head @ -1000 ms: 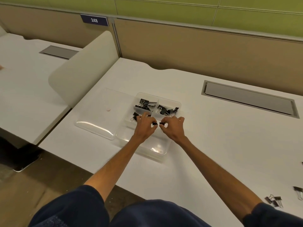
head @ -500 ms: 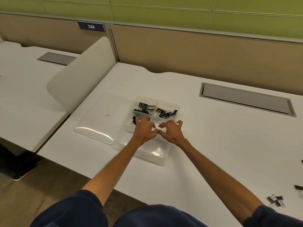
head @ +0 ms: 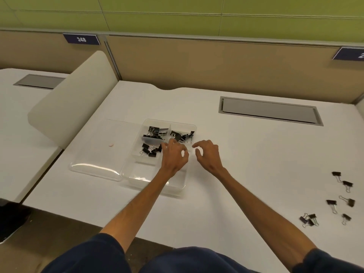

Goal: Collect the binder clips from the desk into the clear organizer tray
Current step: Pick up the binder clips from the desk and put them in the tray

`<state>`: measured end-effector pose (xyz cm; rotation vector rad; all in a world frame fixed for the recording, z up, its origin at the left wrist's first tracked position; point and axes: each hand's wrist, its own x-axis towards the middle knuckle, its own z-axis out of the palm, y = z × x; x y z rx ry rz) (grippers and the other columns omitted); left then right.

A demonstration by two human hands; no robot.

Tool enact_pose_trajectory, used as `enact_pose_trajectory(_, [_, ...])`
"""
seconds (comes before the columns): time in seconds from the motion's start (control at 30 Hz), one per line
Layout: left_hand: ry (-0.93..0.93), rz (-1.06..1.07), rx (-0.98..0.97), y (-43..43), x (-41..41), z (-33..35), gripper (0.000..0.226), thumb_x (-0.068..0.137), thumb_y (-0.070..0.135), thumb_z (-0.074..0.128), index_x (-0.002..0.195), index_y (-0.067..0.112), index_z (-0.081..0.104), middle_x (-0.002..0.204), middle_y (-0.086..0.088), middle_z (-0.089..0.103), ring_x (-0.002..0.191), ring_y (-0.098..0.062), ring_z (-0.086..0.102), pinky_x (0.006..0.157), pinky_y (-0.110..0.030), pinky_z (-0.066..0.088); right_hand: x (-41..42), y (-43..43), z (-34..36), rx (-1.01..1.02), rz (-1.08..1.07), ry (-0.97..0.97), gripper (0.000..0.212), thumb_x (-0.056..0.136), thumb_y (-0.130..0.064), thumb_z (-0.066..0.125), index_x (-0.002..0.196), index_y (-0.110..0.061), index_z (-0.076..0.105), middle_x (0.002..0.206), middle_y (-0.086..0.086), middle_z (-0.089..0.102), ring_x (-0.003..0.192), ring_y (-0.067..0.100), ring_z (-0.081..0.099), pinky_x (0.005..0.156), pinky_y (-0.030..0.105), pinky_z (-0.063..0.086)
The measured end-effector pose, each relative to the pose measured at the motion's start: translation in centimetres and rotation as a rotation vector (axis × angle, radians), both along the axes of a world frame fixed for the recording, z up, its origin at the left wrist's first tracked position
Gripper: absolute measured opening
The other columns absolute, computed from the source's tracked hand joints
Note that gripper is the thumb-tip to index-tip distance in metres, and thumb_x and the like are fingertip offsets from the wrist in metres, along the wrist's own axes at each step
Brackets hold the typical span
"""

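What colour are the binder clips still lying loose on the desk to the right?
Black bodies with silver wire handles, on the loose binder clips, seen in the head view.

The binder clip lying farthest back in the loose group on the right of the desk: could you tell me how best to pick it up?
Pinch that binder clip by its black body, coming from above with the right hand. The body is the bulkiest part; its thin wire handles trail toward the near side, flat on the desk.
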<state>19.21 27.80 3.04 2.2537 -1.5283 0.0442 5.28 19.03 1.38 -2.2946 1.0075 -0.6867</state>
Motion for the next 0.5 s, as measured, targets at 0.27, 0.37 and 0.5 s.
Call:
enact_pose_trajectory(0.27, [0.035, -0.121, -0.037, -2.9, -6.0, -0.4, 0.012, 0.083, 0.024, 0.060, 0.078, 0.019, 0.070, 0.083, 0.006, 0.069, 0.102, -0.020, 0.054, 0.085, -0.041, 0.032, -7.5, -2.2, 0.3, 0.026, -0.160, 0.001, 0.021, 0.088, -0.011, 0.057, 0.104, -0.021, 0.068, 0.103, -0.008, 0.069, 0.103, 0.017, 0.057, 0.084, 0.036, 0.035])
enact_pose_trajectory(0.37, [0.052, -0.175, -0.038, -3.9, -8.3, -0.6, 0.014, 0.083, 0.024, 0.057, 0.078, 0.020, 0.069, 0.083, 0.008, 0.069, 0.100, -0.018, 0.053, 0.086, -0.039, 0.030, -10.5, -2.7, 0.1, 0.079, -0.197, 0.023, 0.021, 0.090, -0.014, 0.057, 0.107, -0.022, 0.066, 0.105, -0.009, 0.068, 0.105, 0.015, 0.055, 0.086, 0.034, 0.032])
enact_pose_trajectory(0.5, [0.070, -0.247, -0.032, -5.0, -11.9, -0.9, 0.014, 0.084, 0.024, 0.056, 0.079, 0.020, 0.068, 0.082, 0.008, 0.068, 0.098, -0.018, 0.053, 0.086, -0.038, 0.029, -14.8, -3.1, -0.1, 0.130, -0.266, 0.022, 0.022, 0.090, -0.015, 0.057, 0.108, -0.023, 0.065, 0.106, -0.010, 0.067, 0.103, 0.013, 0.053, 0.089, 0.035, 0.034])
